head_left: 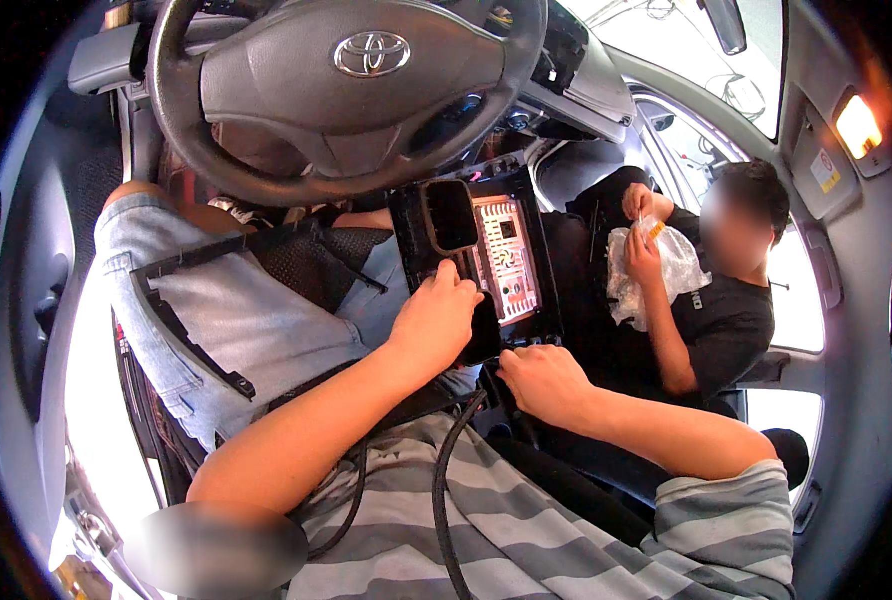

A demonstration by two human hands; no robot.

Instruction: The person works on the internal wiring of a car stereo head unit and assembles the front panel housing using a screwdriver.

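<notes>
Gripping black stereo unit (486,265), pale metal back

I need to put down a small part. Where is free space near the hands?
Free: the jeans lap between the black trim frame and the left hand. Crowded: the black unit under the wheel, with both hands on it, right hand below; cables cross the striped shirt.

- We see a car cabin with a steering wheel (346,90) ahead.
- A dome light (858,126) glows.
- Daylight fills the windshield (686,50).
</notes>
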